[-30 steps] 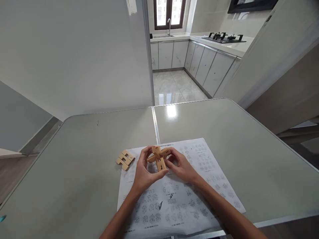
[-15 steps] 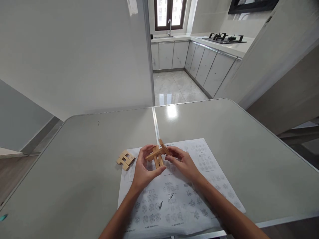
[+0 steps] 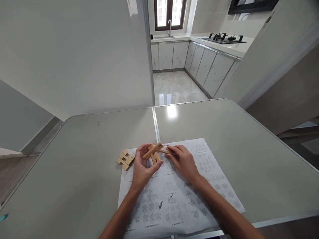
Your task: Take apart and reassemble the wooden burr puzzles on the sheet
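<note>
My left hand (image 3: 142, 169) grips two crossed wooden puzzle pieces (image 3: 154, 153), thumb below and fingers behind; dark marks show on both. Just right of them, my right hand (image 3: 183, 162) pinches another wooden puzzle piece (image 3: 164, 151), mostly hidden by the fingers. Its left end meets or nearly meets the crossed pair; I cannot tell which. To the left lie several notched wooden pieces (image 3: 126, 160) side by side, partly over the corner of the printed sheet (image 3: 179, 212), which spreads beneath both hands with small line diagrams.
The grey table (image 3: 74, 186) has a metal seam (image 3: 156, 124) across it. Two small tears show in the sheet. A teal object (image 3: 3, 217) sits at the far left edge. Beyond the table are a white wall panel (image 3: 99, 56) and a kitchen with a stove (image 3: 224, 39).
The right hand has drawn its piece slightly right, away from the crossed pair, and turned it lower. My left hand has tilted the pair and shifted a little left.
</note>
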`<state>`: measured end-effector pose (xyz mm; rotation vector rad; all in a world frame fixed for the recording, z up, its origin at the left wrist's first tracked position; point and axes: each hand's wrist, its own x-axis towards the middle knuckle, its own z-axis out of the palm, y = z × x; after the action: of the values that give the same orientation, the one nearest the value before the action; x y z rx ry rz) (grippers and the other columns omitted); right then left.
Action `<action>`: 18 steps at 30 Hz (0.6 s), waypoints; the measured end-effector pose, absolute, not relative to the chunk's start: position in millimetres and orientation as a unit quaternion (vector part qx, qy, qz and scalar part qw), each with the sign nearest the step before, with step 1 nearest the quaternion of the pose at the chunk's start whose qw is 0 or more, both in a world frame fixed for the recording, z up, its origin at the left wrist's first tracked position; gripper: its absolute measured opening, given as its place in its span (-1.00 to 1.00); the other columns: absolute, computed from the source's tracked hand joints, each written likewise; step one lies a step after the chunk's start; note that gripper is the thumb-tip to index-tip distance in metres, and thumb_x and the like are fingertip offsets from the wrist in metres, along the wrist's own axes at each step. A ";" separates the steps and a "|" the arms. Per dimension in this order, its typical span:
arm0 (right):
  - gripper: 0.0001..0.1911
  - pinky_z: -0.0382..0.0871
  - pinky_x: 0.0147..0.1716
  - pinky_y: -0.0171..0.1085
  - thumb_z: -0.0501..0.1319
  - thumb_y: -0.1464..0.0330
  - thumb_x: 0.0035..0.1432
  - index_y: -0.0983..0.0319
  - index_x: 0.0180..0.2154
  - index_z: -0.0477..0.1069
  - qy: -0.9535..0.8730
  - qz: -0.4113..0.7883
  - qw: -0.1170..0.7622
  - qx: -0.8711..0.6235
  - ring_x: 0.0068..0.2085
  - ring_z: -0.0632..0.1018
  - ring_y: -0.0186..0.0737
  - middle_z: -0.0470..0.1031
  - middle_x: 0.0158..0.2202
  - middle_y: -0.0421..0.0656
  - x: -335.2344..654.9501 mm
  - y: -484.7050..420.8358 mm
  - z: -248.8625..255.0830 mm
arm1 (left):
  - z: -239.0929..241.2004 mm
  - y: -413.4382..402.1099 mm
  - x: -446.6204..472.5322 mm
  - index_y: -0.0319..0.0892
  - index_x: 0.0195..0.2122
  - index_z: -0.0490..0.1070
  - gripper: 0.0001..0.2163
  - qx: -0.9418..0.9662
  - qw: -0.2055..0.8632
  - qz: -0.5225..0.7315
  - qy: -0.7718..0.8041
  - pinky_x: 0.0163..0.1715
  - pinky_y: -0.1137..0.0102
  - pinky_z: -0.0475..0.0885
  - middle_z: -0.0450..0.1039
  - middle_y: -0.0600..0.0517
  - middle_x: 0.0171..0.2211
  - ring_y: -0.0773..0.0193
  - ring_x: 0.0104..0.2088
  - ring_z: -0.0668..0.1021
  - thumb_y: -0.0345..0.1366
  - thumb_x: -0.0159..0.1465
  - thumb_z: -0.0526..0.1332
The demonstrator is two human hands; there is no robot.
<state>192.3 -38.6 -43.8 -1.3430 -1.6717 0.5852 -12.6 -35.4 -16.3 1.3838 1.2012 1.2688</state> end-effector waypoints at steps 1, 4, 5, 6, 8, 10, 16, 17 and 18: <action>-0.74 0.50 -0.04 0.07 0.28 0.24 0.42 0.04 0.10 0.57 -0.683 0.228 0.440 -0.536 -0.02 0.57 0.10 0.62 -0.04 -0.04 191.8 -38.7 -45.0 | -15.8 -35.5 -12.3 -0.02 0.17 0.35 -0.33 0.558 0.438 0.511 0.485 0.36 0.04 0.32 0.42 -0.12 0.22 -0.06 0.31 0.45 -0.08 0.09 0.58; -0.73 0.51 -0.03 0.09 0.28 0.30 0.42 0.03 0.11 0.56 -0.704 0.218 0.430 -0.522 -0.01 0.55 0.11 0.61 -0.05 -0.04 190.6 -38.6 -46.7 | -15.2 -36.0 -12.1 -0.02 0.17 0.35 -0.33 0.561 0.438 0.511 0.483 0.35 0.06 0.33 0.42 -0.11 0.22 -0.05 0.31 0.46 -0.09 0.10 0.58; -0.73 0.51 -0.04 0.09 0.29 0.32 0.41 0.03 0.11 0.56 -0.710 0.215 0.425 -0.519 -0.01 0.54 0.11 0.60 -0.06 -0.05 190.1 -38.6 -46.6 | -15.3 -36.2 -12.2 -0.02 0.17 0.34 -0.33 0.562 0.439 0.510 0.481 0.35 0.06 0.33 0.42 -0.11 0.22 -0.05 0.30 0.46 -0.09 0.10 0.57; -0.73 0.52 -0.04 0.08 0.30 0.33 0.40 0.04 0.10 0.56 -0.714 0.211 0.421 -0.518 -0.01 0.54 0.10 0.59 -0.06 -0.05 189.6 -38.8 -46.3 | -15.3 -36.5 -12.3 -0.02 0.18 0.34 -0.34 0.564 0.441 0.508 0.479 0.34 0.06 0.33 0.42 -0.11 0.22 -0.05 0.30 0.46 -0.10 0.10 0.57; -0.74 0.53 -0.03 0.06 0.33 0.36 0.37 0.06 0.07 0.57 -0.722 0.201 0.412 -0.518 0.00 0.52 0.08 0.57 -0.06 -0.05 188.6 -39.2 -45.3 | -15.5 -37.3 -12.1 -0.01 0.19 0.34 -0.34 0.570 0.444 0.501 0.477 0.33 0.07 0.34 0.42 -0.11 0.23 -0.04 0.30 0.46 -0.12 0.12 0.57; -0.75 0.54 -0.03 0.04 0.35 0.39 0.35 0.09 0.05 0.57 -0.727 0.194 0.406 -0.519 0.00 0.51 0.06 0.55 -0.07 -0.05 187.8 -39.5 -44.3 | -15.4 -38.0 -11.4 -0.01 0.19 0.33 -0.34 0.576 0.446 0.495 0.474 0.31 0.08 0.35 0.42 -0.11 0.22 -0.05 0.29 0.47 -0.14 0.12 0.57; -0.73 0.54 -0.01 0.03 0.38 0.44 0.32 0.12 0.03 0.56 -0.731 0.191 0.403 -0.517 0.00 0.50 0.05 0.54 -0.06 -0.05 187.4 -39.3 -44.2 | -13.0 -39.4 -7.9 0.00 0.19 0.32 -0.33 0.596 0.442 0.477 0.470 0.27 0.09 0.40 0.45 -0.10 0.21 -0.04 0.27 0.50 -0.15 0.10 0.57; -0.73 0.54 -0.01 0.03 0.38 0.45 0.31 0.13 0.03 0.56 -0.730 0.191 0.404 -0.517 0.00 0.49 0.05 0.54 -0.06 -0.05 187.4 -39.2 -44.2 | -12.2 -39.6 -7.6 0.00 0.19 0.33 -0.33 0.600 0.440 0.473 0.471 0.27 0.09 0.41 0.45 -0.10 0.21 -0.04 0.26 0.50 -0.15 0.11 0.57; -0.73 0.54 -0.02 0.03 0.38 0.45 0.31 0.13 0.03 0.56 -0.730 0.191 0.404 -0.517 0.00 0.49 0.05 0.54 -0.06 -0.05 187.3 -39.1 -44.3 | -11.4 -39.7 -7.4 0.00 0.19 0.33 -0.34 0.604 0.438 0.470 0.472 0.26 0.10 0.41 0.45 -0.10 0.20 -0.04 0.25 0.51 -0.15 0.11 0.57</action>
<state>187.3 -39.1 -44.3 -1.3046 -1.8435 0.4811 -7.4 -39.7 -11.4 1.5012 1.1735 1.1686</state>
